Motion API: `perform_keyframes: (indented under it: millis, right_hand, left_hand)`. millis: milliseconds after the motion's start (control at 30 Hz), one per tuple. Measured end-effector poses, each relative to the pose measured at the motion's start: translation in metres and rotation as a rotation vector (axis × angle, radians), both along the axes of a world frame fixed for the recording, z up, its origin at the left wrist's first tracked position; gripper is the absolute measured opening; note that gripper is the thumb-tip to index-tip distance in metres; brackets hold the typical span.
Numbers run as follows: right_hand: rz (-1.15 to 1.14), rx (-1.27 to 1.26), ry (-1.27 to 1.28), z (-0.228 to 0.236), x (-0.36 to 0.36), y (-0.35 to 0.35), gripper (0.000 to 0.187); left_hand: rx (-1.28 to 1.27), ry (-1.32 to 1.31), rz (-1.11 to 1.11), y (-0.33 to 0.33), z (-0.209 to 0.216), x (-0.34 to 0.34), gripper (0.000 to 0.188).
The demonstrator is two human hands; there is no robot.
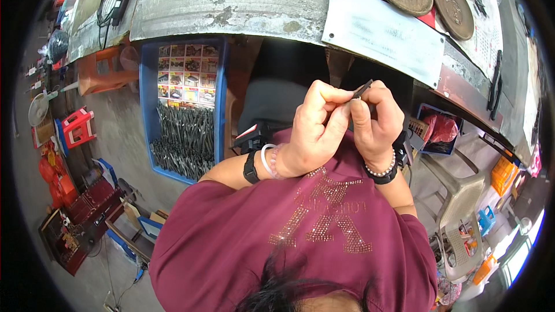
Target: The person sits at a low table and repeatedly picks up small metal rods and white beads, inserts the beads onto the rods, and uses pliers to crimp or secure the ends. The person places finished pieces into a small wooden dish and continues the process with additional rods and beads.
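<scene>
My left hand (317, 130) and my right hand (378, 122) meet in front of my chest, close to the table's front edge. A small, slim black piece (363, 88) is pinched between the fingertips of both hands; its exact kind cannot be made out. Thumbs and forefingers are closed on it from either side. To the left of my hands stands a blue plastic bin (221, 110), holding many similar slim black pieces (182, 141) packed close together. A printed sheet with small pictures (188, 75) lies at the bin's far end.
A worn grey table (231, 11) runs across the far side. On it are a white plate (384, 34), a brown round dish (419, 7) with small shiny bits, and a second round dish (454, 10). A plastic chair (462, 214) stands right; a red stool (78, 127) left.
</scene>
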State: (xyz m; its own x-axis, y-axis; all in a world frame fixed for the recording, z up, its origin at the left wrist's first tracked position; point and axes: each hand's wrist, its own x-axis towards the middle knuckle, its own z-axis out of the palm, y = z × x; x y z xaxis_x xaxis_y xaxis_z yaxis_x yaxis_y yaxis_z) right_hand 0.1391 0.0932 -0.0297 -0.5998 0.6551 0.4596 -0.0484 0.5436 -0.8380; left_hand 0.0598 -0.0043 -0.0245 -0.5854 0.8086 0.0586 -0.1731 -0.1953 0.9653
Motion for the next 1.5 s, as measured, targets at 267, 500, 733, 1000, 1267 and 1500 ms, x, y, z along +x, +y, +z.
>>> perform_keyframes:
  millis: [267,500,733,1000,1267,1500]
  right_hand:
    - [0.038,-0.645,-0.034,0.006,0.002,-0.005,0.021]
    - [-0.059,0.125,-0.049,-0.002,-0.005,-0.003,0.012]
    - [0.044,-0.473,-0.243,0.009,0.002,-0.008,0.013]
    - [-0.066,-0.071,0.037,-0.002,-0.001,-0.007,0.016]
    - [-0.174,-0.031,0.003,-0.006,-0.007,-0.023,0.014]
    - [-0.209,-0.076,-0.078,-0.007,-0.007,-0.029,0.011]
  left_hand:
    - [-0.081,0.017,0.004,-0.001,0.001,-0.002,0.012]
    - [-0.017,-0.012,0.012,0.001,-0.001,-0.003,0.012]
    - [-0.036,-0.024,0.007,0.002,-0.003,-0.005,0.011]
    - [-0.024,-0.038,0.028,-0.001,-0.004,-0.003,0.011]
    - [-0.024,0.08,0.066,-0.002,-0.003,-0.004,0.012]
    - [-0.03,0.045,0.092,0.0,-0.008,-0.001,0.012]
